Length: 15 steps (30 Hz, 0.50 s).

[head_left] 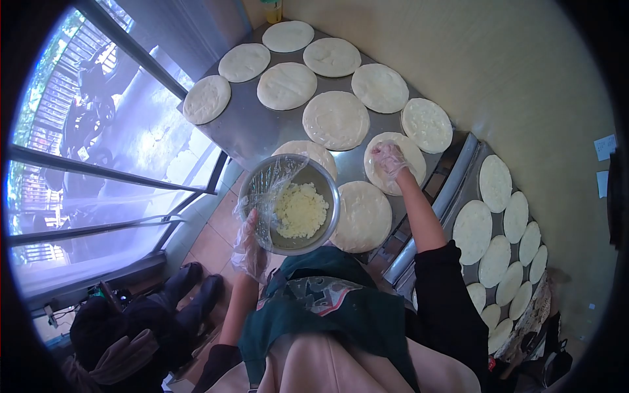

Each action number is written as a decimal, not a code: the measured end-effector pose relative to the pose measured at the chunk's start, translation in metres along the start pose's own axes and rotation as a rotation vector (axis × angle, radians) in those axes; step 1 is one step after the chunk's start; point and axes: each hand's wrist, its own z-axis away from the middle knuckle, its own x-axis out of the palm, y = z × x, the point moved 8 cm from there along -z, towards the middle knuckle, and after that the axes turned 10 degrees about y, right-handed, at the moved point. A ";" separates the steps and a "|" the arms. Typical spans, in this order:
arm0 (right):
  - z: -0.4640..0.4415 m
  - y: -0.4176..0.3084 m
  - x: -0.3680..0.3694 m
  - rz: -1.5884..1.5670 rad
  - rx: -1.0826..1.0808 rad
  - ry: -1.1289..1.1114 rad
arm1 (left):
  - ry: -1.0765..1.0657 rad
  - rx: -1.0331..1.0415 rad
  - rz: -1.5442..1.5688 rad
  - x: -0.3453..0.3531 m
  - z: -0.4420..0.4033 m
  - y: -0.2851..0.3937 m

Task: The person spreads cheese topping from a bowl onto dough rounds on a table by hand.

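My left hand (250, 243), in a clear plastic glove, grips the left side of a metal bowl (335, 213). Crumbly pale-yellow filling (301, 211), perhaps grated cheese, lies inside the bowl, and clear plastic wrap (262, 190) drapes over its left part. My right hand (389, 159), also gloved, is over a flat dough round (409, 171) on the metal table. Its fingers look bunched together, and what they hold is hidden. Nearest the bowl are another dough round (362, 219) on its right and one partly covered round (308, 152) behind it.
Several more dough rounds (336, 121) lie across the metal table (252, 128). On the right, a second surface carries several rounds (473, 232). A wall (524, 72) stands behind, and windows (118, 183) line the left. Another person's legs (187, 295) show at lower left.
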 end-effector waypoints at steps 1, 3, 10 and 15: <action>0.002 0.000 0.001 -0.013 -0.032 0.013 | 0.010 -0.049 0.006 -0.003 -0.001 -0.003; 0.004 -0.002 0.002 -0.027 -0.063 0.025 | 0.020 -0.098 0.011 -0.006 -0.003 -0.008; 0.013 -0.011 -0.005 0.001 0.044 -0.136 | 0.046 -0.083 0.038 -0.007 -0.001 -0.008; 0.026 -0.010 -0.013 -0.447 -0.100 -0.057 | 0.034 -0.088 0.035 -0.008 0.000 -0.010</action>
